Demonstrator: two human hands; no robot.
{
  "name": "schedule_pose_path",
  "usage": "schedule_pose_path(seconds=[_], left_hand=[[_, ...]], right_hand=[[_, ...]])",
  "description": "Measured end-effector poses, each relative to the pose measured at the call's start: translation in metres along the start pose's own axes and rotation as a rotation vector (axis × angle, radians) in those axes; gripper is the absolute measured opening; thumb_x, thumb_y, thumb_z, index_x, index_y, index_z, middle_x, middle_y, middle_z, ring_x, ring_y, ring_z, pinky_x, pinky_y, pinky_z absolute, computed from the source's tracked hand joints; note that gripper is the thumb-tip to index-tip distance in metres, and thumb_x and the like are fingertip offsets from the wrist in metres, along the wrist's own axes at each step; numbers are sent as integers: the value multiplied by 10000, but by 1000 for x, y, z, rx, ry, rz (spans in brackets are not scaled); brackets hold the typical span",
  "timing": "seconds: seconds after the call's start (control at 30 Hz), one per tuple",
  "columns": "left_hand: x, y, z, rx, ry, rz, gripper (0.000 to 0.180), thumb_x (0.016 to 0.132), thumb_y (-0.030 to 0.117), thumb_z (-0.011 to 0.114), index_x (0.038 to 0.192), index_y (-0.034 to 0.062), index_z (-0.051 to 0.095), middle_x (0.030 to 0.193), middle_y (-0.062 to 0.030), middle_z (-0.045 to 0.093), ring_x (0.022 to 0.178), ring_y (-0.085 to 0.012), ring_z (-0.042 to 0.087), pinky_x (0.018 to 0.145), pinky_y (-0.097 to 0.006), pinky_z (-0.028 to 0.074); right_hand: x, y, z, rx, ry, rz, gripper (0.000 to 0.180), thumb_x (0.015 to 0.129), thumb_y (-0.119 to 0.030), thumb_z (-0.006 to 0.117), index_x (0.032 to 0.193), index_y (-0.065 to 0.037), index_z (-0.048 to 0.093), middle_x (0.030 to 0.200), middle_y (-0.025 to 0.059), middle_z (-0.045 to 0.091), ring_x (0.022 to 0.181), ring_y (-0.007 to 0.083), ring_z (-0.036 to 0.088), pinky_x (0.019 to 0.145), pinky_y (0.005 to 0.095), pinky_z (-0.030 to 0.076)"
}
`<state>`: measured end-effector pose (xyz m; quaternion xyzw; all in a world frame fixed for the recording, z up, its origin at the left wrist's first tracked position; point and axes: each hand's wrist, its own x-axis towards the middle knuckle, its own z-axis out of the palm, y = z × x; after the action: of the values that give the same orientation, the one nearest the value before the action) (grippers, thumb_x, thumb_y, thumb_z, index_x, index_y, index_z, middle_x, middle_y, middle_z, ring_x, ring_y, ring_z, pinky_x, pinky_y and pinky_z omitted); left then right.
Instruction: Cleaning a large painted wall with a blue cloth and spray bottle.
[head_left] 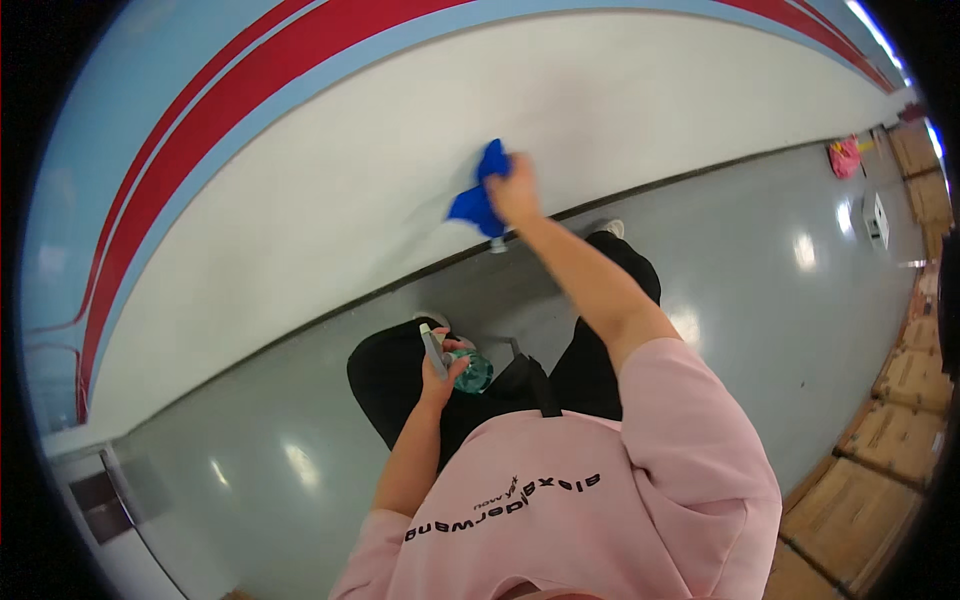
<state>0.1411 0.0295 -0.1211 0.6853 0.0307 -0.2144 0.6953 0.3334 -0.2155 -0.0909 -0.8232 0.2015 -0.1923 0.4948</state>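
Right hand [515,190] clenched on blue cloth [480,195] against white wall [330,210]; left hand [445,365] grips spray bottle [468,370]. We'd press flat, overlap strokes.

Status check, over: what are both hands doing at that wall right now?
Right hand shut on blue cloth, pressed to the white wall. Left hand shut on spray bottle, held low. Nothing in the way.

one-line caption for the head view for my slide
Right hand presses a blue cloth to the white wall; left hand holds a spray bottle.
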Motion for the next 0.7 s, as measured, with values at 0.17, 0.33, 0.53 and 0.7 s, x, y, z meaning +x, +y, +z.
schedule_pose_path(seconds=[0.17, 0.33, 0.53, 0.7], left_hand=[[0, 8, 1, -43, -60, 3, 571, 669, -8, 632, 1153, 114, 354, 896, -55, 502, 885, -160, 484, 795, -313, 370], [9, -1, 3, -68, -121, 52, 577, 670, 0, 641, 1160, 120, 361, 898, -39, 502, 885, -162, 488, 800, -327, 366], [-8, 2, -15, 18, -61, 24, 570, 666, 1, 650, 1155, 116, 379, 896, -35, 503, 901, -160, 489, 808, -335, 362], [4, 9, 3, -67, -78, 19, 567, 662, -11, 646, 1147, 110, 380, 895, -32, 501, 909, -155, 490, 802, -330, 364]], right_hand=[[57, 87, -110, -38, 601, 707, 411, 743, -215, 486, 995, 105, 429, 981, 250, 541, 881, 365, 547, 792, 398, 427], [77, 103, -123, 125, 439, 591, 358, 698, -239, 546, 928, 36, 530, 897, 178, 591, 846, 299, 573, 772, 361, 438], [13, 11, 52, 283, -243, 462, 287, 760, -268, 505, 784, 2, 600, 712, 87, 568, 671, 171, 501, 601, 331, 391], [-12, 18, 124, -5, -332, 408, 336, 728, -277, 482, 808, 24, 608, 902, 228, 579, 844, 361, 554, 747, 406, 424]])
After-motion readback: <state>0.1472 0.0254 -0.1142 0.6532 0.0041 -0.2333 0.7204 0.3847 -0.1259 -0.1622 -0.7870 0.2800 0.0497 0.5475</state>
